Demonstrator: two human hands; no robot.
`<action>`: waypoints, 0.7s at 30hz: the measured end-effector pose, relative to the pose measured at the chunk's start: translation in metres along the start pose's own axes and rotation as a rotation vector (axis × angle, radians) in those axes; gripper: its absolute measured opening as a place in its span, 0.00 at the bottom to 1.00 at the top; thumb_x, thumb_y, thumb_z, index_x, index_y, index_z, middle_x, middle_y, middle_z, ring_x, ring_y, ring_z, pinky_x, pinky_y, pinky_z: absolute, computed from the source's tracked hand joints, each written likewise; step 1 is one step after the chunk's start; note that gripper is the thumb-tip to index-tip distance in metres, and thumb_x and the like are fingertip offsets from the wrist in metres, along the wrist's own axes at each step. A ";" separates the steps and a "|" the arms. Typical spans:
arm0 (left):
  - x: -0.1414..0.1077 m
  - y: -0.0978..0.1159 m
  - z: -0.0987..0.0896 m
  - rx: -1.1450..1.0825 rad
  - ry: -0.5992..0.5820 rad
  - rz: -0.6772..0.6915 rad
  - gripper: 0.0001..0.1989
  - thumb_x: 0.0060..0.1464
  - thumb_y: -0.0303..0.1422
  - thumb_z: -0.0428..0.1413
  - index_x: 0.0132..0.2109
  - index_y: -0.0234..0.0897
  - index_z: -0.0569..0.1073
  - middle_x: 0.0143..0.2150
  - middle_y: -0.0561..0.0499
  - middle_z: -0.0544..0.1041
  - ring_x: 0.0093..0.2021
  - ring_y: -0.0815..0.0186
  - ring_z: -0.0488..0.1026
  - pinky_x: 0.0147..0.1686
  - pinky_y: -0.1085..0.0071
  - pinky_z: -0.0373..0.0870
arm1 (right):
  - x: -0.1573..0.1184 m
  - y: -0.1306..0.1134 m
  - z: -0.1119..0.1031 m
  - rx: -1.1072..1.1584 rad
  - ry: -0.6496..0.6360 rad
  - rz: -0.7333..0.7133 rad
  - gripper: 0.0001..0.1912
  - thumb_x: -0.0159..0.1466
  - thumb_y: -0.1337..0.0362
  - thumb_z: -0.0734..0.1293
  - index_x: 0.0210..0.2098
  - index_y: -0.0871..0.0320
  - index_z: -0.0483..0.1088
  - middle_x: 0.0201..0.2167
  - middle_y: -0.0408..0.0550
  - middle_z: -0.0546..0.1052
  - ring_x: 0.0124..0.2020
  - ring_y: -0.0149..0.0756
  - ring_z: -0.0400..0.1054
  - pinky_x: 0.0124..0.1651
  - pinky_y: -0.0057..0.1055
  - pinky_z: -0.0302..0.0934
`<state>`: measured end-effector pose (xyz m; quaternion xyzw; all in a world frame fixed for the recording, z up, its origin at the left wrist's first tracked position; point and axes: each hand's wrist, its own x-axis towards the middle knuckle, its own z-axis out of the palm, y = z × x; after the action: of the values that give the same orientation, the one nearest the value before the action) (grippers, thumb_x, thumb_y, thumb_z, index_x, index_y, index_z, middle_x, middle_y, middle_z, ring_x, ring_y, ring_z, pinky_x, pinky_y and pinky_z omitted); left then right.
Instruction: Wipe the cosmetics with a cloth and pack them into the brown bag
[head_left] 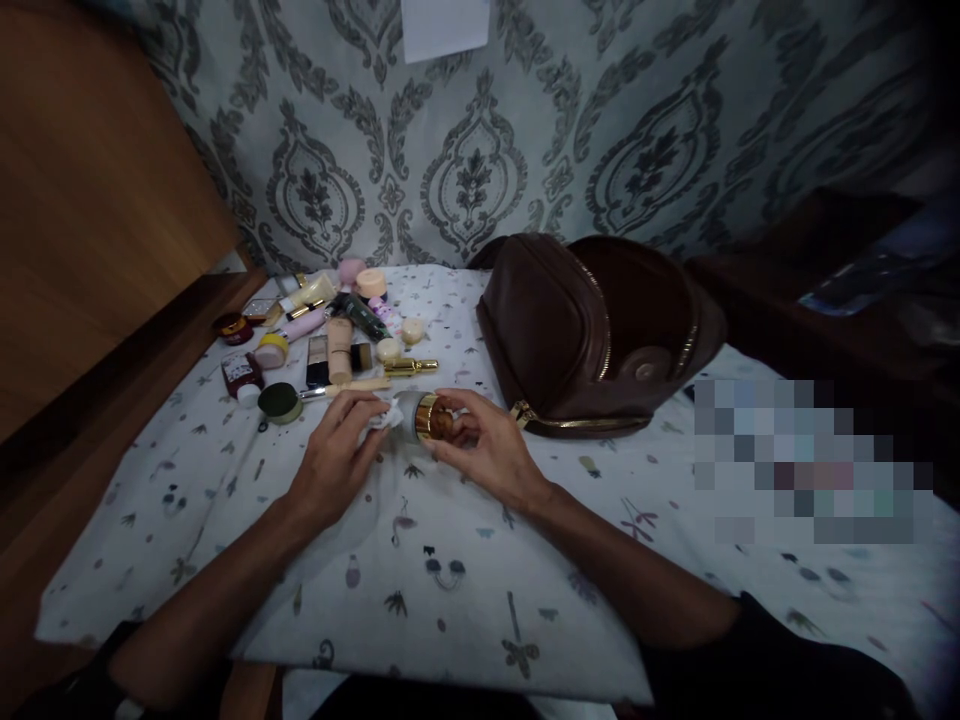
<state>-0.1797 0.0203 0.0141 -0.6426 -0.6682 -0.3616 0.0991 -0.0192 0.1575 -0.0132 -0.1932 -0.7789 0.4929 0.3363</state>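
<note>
In the head view my right hand (pixel 487 447) is closed around the gold lid end of a small cosmetic jar (pixel 426 416), held on its side above the cloth. The jar's pale, clear-looking body points left. My left hand (pixel 337 455) pinches a crumpled white tissue (pixel 384 414) right beside that end; whether the tissue touches the jar I cannot tell. Just beyond my hands lie a gold tube (pixel 410 367) and a makeup brush (pixel 349 388). A dark green round tin (pixel 280 402) sits to the left of my left hand.
A brown leather bag (pixel 555 330) with gold zips stands at the right. Several cosmetics, including a beige tube (pixel 340 350) and a dark red bottle (pixel 241 373), are spread at the back left. A patterned white cloth (pixel 360 600) covers the surface; a wooden panel (pixel 105 160) rises at the left.
</note>
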 end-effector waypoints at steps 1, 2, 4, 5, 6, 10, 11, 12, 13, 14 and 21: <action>0.000 -0.001 0.000 -0.006 0.002 -0.003 0.08 0.63 0.27 0.52 0.48 0.37 0.71 0.46 0.46 0.72 0.49 0.60 0.73 0.49 0.63 0.72 | 0.001 -0.001 0.000 0.004 -0.001 0.026 0.24 0.54 0.62 0.73 0.49 0.57 0.69 0.41 0.49 0.75 0.27 0.31 0.71 0.31 0.32 0.69; 0.000 -0.001 0.000 -0.010 0.003 -0.003 0.08 0.63 0.27 0.52 0.48 0.37 0.71 0.46 0.46 0.72 0.49 0.60 0.73 0.49 0.63 0.72 | 0.001 -0.001 -0.001 -0.001 -0.005 0.045 0.24 0.54 0.60 0.74 0.48 0.57 0.69 0.38 0.47 0.76 0.26 0.32 0.70 0.30 0.32 0.69; -0.001 0.000 0.000 -0.010 -0.004 0.009 0.08 0.63 0.27 0.52 0.49 0.37 0.70 0.47 0.46 0.72 0.49 0.61 0.73 0.49 0.64 0.72 | 0.002 -0.003 -0.003 -0.030 -0.016 0.062 0.23 0.54 0.57 0.74 0.46 0.57 0.68 0.33 0.44 0.76 0.25 0.33 0.70 0.31 0.32 0.68; -0.001 0.001 0.001 -0.007 -0.008 0.019 0.09 0.63 0.26 0.52 0.49 0.37 0.70 0.48 0.46 0.72 0.50 0.61 0.73 0.49 0.64 0.72 | 0.002 -0.004 -0.004 -0.047 -0.023 0.061 0.23 0.55 0.56 0.74 0.46 0.57 0.68 0.31 0.44 0.76 0.26 0.33 0.70 0.31 0.32 0.68; -0.002 0.002 0.001 -0.002 -0.011 0.030 0.09 0.63 0.26 0.52 0.49 0.37 0.70 0.48 0.45 0.72 0.50 0.61 0.72 0.50 0.64 0.72 | 0.002 -0.004 -0.005 -0.062 -0.029 0.056 0.23 0.55 0.55 0.73 0.46 0.56 0.68 0.30 0.43 0.76 0.27 0.34 0.70 0.33 0.33 0.68; -0.004 0.004 0.002 0.032 -0.008 0.076 0.10 0.63 0.25 0.52 0.50 0.36 0.70 0.48 0.45 0.71 0.50 0.61 0.71 0.50 0.64 0.72 | 0.002 -0.005 -0.007 -0.081 -0.053 0.008 0.26 0.58 0.57 0.72 0.53 0.55 0.66 0.31 0.43 0.75 0.28 0.34 0.70 0.36 0.34 0.68; -0.005 0.004 0.002 0.040 -0.009 0.087 0.10 0.63 0.25 0.52 0.50 0.35 0.69 0.48 0.45 0.71 0.50 0.61 0.71 0.50 0.64 0.72 | 0.002 -0.004 -0.007 -0.075 -0.056 -0.005 0.26 0.58 0.58 0.72 0.54 0.54 0.65 0.32 0.43 0.75 0.28 0.33 0.69 0.36 0.34 0.68; -0.005 0.005 0.002 0.046 -0.007 0.099 0.10 0.62 0.24 0.52 0.51 0.35 0.69 0.48 0.44 0.71 0.49 0.61 0.71 0.50 0.64 0.72 | 0.001 -0.004 -0.007 -0.064 -0.059 -0.016 0.26 0.58 0.59 0.72 0.54 0.54 0.66 0.34 0.43 0.75 0.28 0.33 0.69 0.36 0.34 0.69; -0.005 0.006 0.002 0.050 -0.005 0.112 0.11 0.62 0.24 0.52 0.51 0.35 0.69 0.48 0.44 0.71 0.49 0.61 0.71 0.49 0.65 0.72 | 0.001 -0.003 -0.007 -0.052 -0.059 -0.028 0.26 0.58 0.59 0.73 0.54 0.53 0.67 0.36 0.44 0.75 0.29 0.33 0.69 0.36 0.34 0.69; -0.005 0.007 0.002 0.053 -0.001 0.124 0.11 0.62 0.24 0.52 0.51 0.35 0.69 0.48 0.44 0.71 0.49 0.61 0.71 0.49 0.65 0.72 | 0.001 -0.002 -0.006 -0.041 -0.056 -0.040 0.25 0.57 0.60 0.74 0.53 0.53 0.68 0.39 0.45 0.75 0.29 0.33 0.70 0.37 0.35 0.70; -0.005 0.019 -0.001 0.049 -0.009 0.228 0.12 0.63 0.22 0.51 0.53 0.33 0.68 0.48 0.42 0.71 0.49 0.61 0.70 0.48 0.65 0.73 | 0.000 0.000 -0.001 -0.039 -0.047 -0.118 0.27 0.53 0.69 0.73 0.52 0.53 0.69 0.45 0.49 0.70 0.29 0.31 0.70 0.34 0.33 0.72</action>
<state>-0.1617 0.0138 0.0187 -0.7135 -0.5999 -0.3286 0.1521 -0.0183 0.1583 -0.0134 -0.1417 -0.8061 0.4612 0.3427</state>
